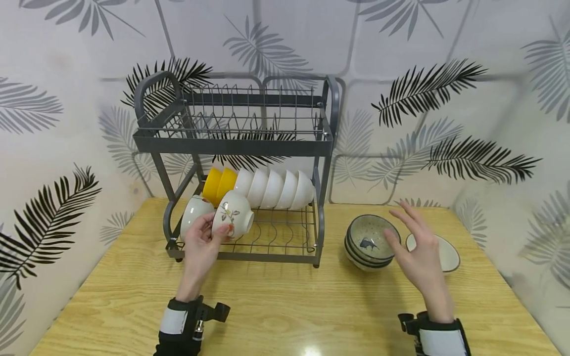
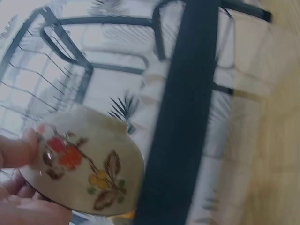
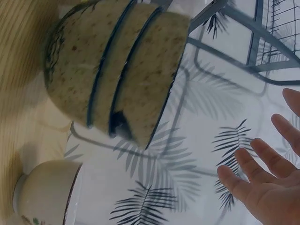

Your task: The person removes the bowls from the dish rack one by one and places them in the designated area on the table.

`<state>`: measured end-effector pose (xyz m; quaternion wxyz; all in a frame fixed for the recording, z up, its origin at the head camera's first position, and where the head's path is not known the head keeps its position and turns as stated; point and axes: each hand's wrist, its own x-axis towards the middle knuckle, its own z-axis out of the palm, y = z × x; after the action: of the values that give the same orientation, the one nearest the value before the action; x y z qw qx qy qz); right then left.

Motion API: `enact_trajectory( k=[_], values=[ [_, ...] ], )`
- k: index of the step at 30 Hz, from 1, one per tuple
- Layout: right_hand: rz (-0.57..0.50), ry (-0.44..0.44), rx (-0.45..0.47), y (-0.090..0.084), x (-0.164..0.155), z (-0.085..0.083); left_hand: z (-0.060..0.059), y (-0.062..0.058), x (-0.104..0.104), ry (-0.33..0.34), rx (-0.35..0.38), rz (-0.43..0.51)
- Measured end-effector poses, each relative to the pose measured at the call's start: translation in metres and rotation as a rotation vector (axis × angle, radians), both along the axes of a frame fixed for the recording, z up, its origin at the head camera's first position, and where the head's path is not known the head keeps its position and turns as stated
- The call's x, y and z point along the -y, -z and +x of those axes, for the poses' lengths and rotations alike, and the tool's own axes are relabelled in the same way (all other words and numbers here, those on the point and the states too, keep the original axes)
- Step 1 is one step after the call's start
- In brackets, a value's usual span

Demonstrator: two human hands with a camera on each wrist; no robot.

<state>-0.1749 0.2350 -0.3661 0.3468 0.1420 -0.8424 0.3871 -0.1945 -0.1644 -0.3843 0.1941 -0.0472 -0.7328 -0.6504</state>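
Left hand [image 1: 199, 236]: clamped on the floral bowl [image 1: 235, 212], thumb pressed to the outer wall, other fingers partly hidden at the rim.
Floral bowl: tilted on its side, foot turned right, at the front left of the dish rack [image 1: 240, 146], by the lower tier; cannot tell about contact with the wires.
Printed decoration: red and orange blossoms, yellow shapes and brown leaves on the held bowl, clearest from the left wrist; dark motif inside the topmost of the stacked bowls [image 1: 371, 235], too small to make out.
Right hand [image 1: 420, 247]: fingers spread apart, holding nothing, near the stacked bowls.
Pale bowl [image 1: 447, 254]: on the table [image 1: 285, 306], partly behind the right hand; floral marks cut off by the lower edge of the right wrist view.
Patterned bowl [image 1: 194, 212]: at the rack's lower left, partly covered by the left hand.
Back row: two yellow bowls [image 1: 213, 185], then five white bowls [image 1: 303, 190], tilted, overlapping.
Wrist straps [image 1: 173, 321]: cut off at the bottom of the head view.
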Motion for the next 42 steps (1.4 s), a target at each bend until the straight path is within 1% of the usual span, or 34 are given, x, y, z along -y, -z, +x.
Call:
enact_trajectory(
  k=[2, 3, 7, 10, 14, 16, 20, 25, 31, 36, 39, 42],
  values=[
    [0.010, -0.032, -0.018, -0.001, 0.006, 0.001, 0.004, -0.003, -0.004, 0.065, -0.066, -0.017],
    [0.010, -0.055, -0.026, -0.002, 0.009, 0.002, 0.007, -0.005, -0.006, 0.099, -0.112, -0.038],
    [0.023, -0.160, -0.074, -0.005, 0.024, 0.007, 0.015, -0.010, -0.017, 0.218, -0.332, -0.163],
    [0.044, -0.266, -0.086, -0.008, 0.036, 0.012, 0.019, -0.013, -0.024, 0.308, -0.484, -0.238],
    [0.097, -0.384, -0.053, -0.010, 0.050, 0.020, 0.024, -0.015, -0.032, 0.430, -0.602, -0.310],
    [0.122, -0.432, -0.046, -0.011, 0.057, 0.023, 0.027, -0.016, -0.036, 0.480, -0.627, -0.344],
    [0.146, -0.524, -0.051, -0.011, 0.069, 0.028, 0.034, -0.020, -0.043, 0.553, -0.635, -0.394],
    [0.164, -0.610, -0.077, -0.011, 0.079, 0.031, 0.037, -0.022, -0.051, 0.613, -0.652, -0.424],
    [0.178, -0.633, -0.106, -0.011, 0.083, 0.033, 0.039, -0.025, -0.057, 0.628, -0.680, -0.473],
    [0.195, -0.676, -0.121, -0.009, 0.085, 0.032, 0.042, -0.025, -0.062, 0.657, -0.675, -0.512],
    [0.224, -0.678, -0.115, -0.008, 0.085, 0.032, 0.043, -0.025, -0.064, 0.653, -0.692, -0.554],
    [0.254, -0.684, -0.115, -0.007, 0.085, 0.032, 0.045, -0.025, -0.065, 0.634, -0.719, -0.599]
  ],
)
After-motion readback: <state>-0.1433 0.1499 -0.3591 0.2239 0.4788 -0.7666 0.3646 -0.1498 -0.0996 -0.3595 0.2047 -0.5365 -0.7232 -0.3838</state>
